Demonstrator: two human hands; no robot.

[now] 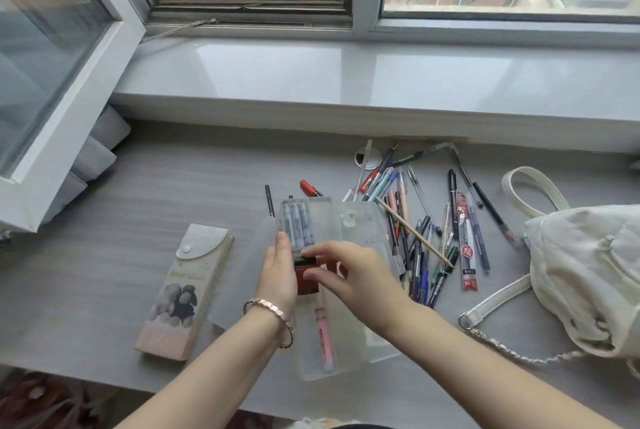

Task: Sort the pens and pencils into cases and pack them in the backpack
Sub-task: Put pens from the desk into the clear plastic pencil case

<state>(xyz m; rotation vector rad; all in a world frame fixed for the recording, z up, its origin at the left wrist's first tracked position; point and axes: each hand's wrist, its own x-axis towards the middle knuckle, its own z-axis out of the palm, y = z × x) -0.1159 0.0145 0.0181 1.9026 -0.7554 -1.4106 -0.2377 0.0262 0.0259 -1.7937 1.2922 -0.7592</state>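
A clear plastic pencil case (311, 352) lies open on the grey desk, with pale markers (297, 224) at its far end and a pink pen (323, 335) near its front. My left hand (277, 273) grips the case's left side. My right hand (349, 273) pinches a red and black item (306, 278) inside the case. A closed card pencil case (187, 290) with a flap lies to the left. A heap of loose pens and pencils (429, 231) spreads to the right. The white backpack (585, 273) sits at the far right.
A red marker (309, 188) and a black pencil (269, 200) lie behind the clear case. A round cable grommet (367, 158) sits near the windowsill. The backpack's chain strap (512, 349) trails on the desk. An open window sash (52, 82) juts in at the left.
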